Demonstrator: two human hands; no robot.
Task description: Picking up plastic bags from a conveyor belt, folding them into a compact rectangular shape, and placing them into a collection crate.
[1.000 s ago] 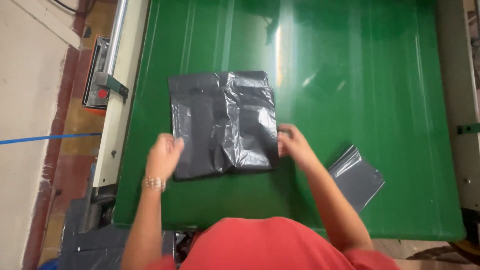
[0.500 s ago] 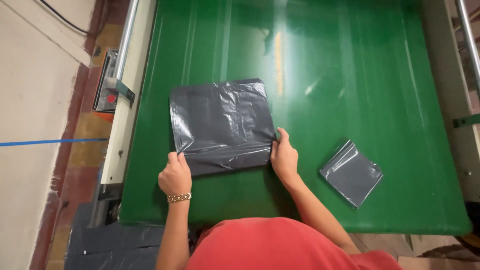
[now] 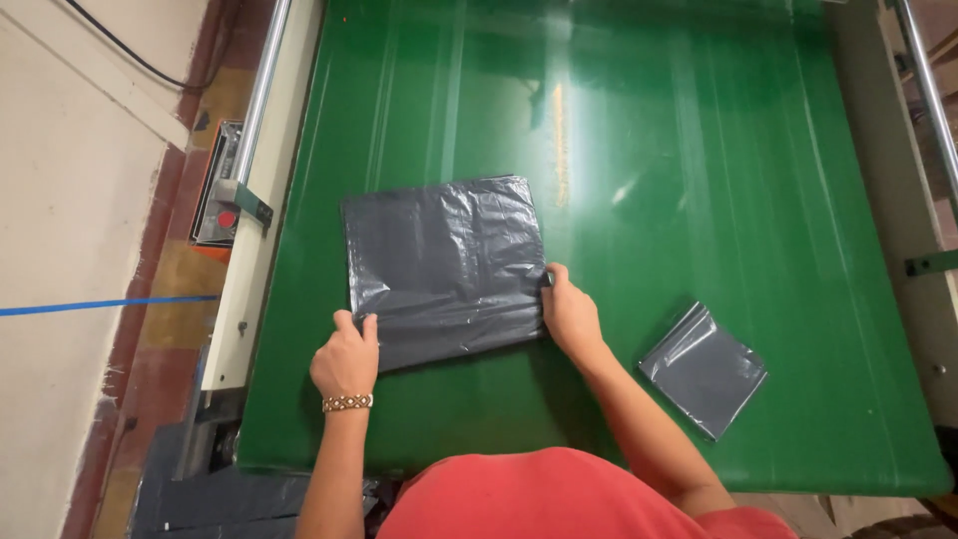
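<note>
while the grey plastic bag lies flat and folded to a rough square on the green table, both hands sit at its near edge. left hand is at the bag's near left corner, fingers curled, thumb and fingertips pinching the bag edge. beaded bracelet on that wrist. right hand is at the near right corner, fingers closed narrow on the bag's right edge, thumb up against the side. bag is wrinkled and shiny, sits left of centre on the table, closer to the person than to the far end. a smaller folded grey bag lies apart to the right, near the table's front edge, turned at an angle, not touched by either hand. cream metal rail runs along the table's left side with a small box with a red button fixed to it. beyond that, a pale floor with a blue tape line. person's red shirt fills the bottom of the view. more dark plastic sheet hangs below the table's front left corner.
</note>
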